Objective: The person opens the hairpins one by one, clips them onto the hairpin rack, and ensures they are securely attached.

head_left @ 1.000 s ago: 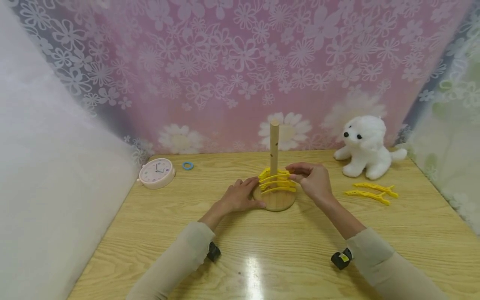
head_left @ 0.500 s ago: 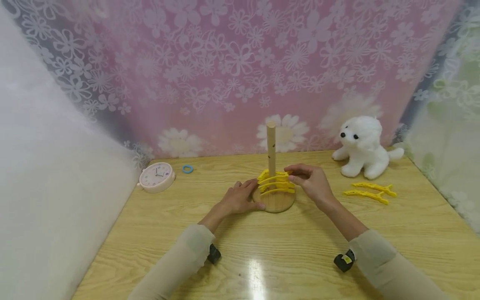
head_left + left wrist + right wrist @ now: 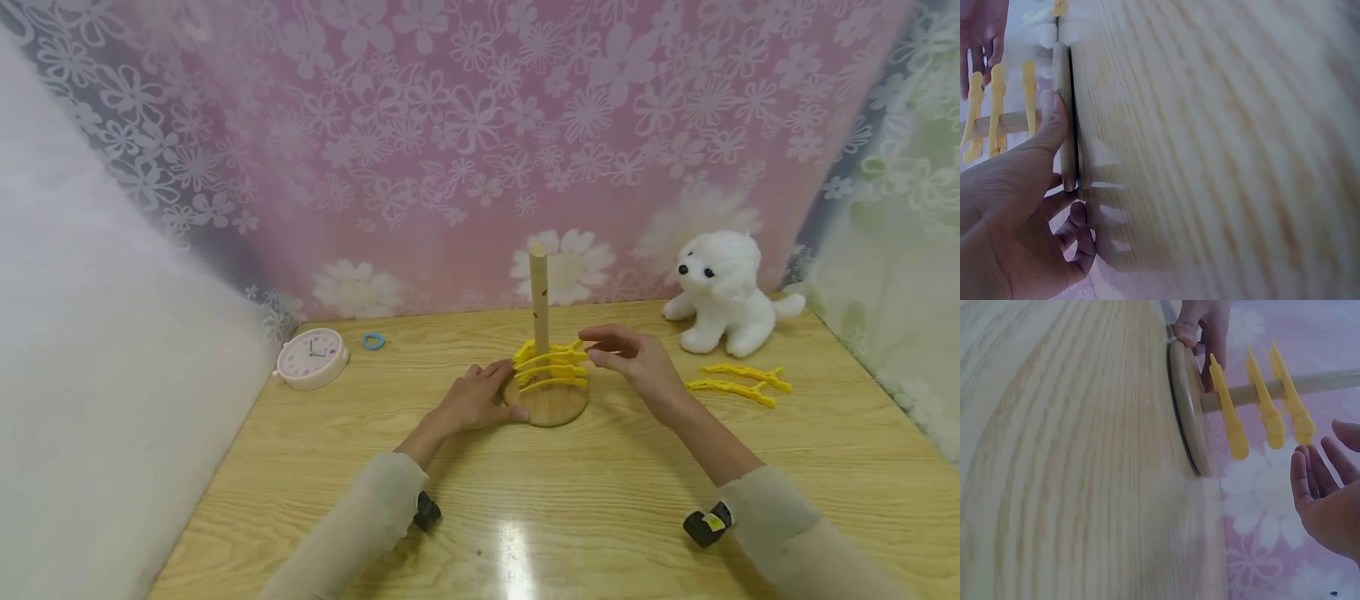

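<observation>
A wooden stand has an upright post (image 3: 539, 304) on a round base (image 3: 553, 412). Three yellow hair clips (image 3: 552, 370), one above another, are clamped across the lower post; in the right wrist view the middle clip (image 3: 1265, 403) sits nearer the top clip (image 3: 1291, 394) than the bottom clip (image 3: 1229, 412). My left hand (image 3: 471, 402) grips the left edge of the base, thumb on its upper face and fingers curled at the rim in the left wrist view. My right hand (image 3: 636, 367) holds nothing, its thumb and fingers spread apart right beside the top clip's tail.
Two more yellow hair clips (image 3: 731, 390) lie on the wood-grain table (image 3: 480, 500) at the right. Behind them sits a white plush dog (image 3: 723, 292). A pink alarm clock (image 3: 311, 358) and a blue ring (image 3: 372, 341) are at the back left, before a flowered cloth (image 3: 450, 167).
My right hand has let go of the top clip and drawn slightly to the right, its thumb and fingers parting. The left hand keeps its grip on the base.
</observation>
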`<state>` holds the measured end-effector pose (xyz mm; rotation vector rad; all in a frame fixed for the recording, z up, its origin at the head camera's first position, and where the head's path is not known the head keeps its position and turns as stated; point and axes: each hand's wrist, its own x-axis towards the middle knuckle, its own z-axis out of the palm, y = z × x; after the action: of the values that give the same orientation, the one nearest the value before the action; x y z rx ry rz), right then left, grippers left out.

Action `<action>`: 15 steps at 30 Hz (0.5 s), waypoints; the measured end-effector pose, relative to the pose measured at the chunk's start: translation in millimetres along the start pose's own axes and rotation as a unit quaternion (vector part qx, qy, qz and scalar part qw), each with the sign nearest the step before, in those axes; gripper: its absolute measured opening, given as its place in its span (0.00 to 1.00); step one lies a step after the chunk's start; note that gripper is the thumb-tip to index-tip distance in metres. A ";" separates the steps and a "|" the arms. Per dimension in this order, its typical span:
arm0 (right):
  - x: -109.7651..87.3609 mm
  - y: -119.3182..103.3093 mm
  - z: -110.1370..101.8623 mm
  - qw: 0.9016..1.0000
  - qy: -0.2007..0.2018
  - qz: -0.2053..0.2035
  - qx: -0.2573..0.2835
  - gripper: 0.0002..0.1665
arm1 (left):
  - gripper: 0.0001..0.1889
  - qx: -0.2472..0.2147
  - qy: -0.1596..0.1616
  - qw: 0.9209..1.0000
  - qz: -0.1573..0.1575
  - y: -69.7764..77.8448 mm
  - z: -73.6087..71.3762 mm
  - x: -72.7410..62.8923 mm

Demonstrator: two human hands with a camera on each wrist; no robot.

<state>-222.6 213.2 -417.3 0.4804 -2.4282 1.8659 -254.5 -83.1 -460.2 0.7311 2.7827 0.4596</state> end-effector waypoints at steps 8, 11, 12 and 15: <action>-15.9 6.4 -31.1 1.000 -0.007 -0.003 0.021 0.25 | 0.49 0.002 0.013 1.000 -0.001 -4.3 5.0 2.7; -24.8 14.9 -44.2 1.000 0.002 0.018 0.003 0.25 | 0.49 0.006 0.010 1.000 0.001 -4.8 5.9 3.4; -27.8 17.8 -49.0 1.000 0.005 0.025 -0.007 0.25 | 0.49 0.005 0.009 1.000 0.002 -4.7 5.8 3.3; -35.9 26.6 -65.1 0.999 0.016 0.039 -0.034 0.26 | 0.49 0.002 0.004 1.000 0.004 -3.9 5.5 3.1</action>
<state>-205.5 288.8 -432.1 0.3543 -2.5165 1.7963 -257.2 -83.4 -467.1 0.7423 2.7908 0.4593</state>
